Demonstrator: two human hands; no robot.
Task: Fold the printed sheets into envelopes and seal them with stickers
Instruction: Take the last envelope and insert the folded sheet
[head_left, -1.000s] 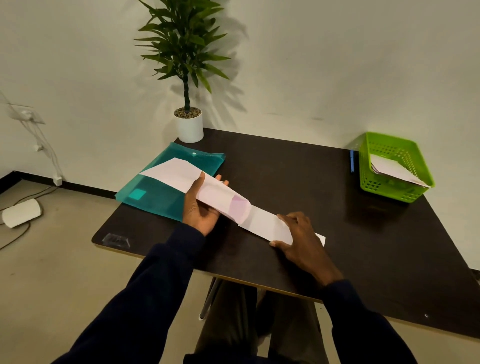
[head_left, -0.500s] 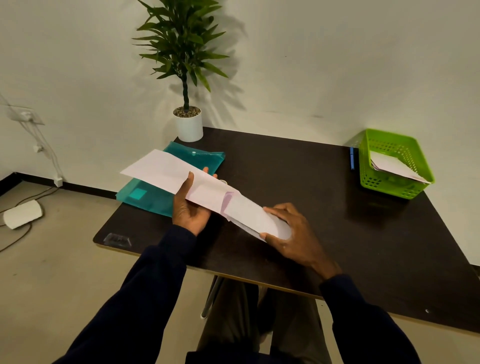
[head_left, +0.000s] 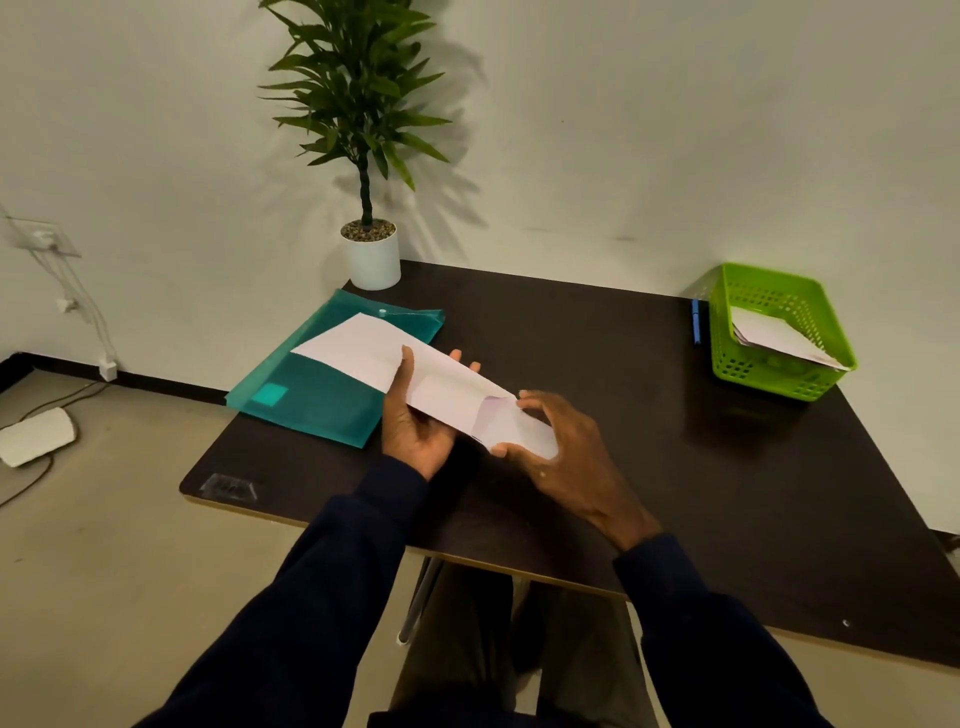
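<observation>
A long white printed sheet (head_left: 441, 384), folded lengthwise, is held above the dark table (head_left: 649, 467). My left hand (head_left: 415, 421) grips it from below near its middle, thumb on top. My right hand (head_left: 566, 452) holds its near right end, which is folded back over the strip, with a faint pink print showing there. The sheet's far left end hangs over a teal plastic folder (head_left: 311, 395). No stickers are visible.
A green plastic basket (head_left: 779, 374) holding folded paper (head_left: 774, 338) stands at the back right, with a blue pen (head_left: 695, 322) beside it. A potted plant (head_left: 371, 249) stands at the back left corner. Cables and a white device lie on the floor to the left.
The sheet lay stretched across the table; both hands have lifted it, and my right hand has folded its right end back towards the middle, so the strip looks shorter.
</observation>
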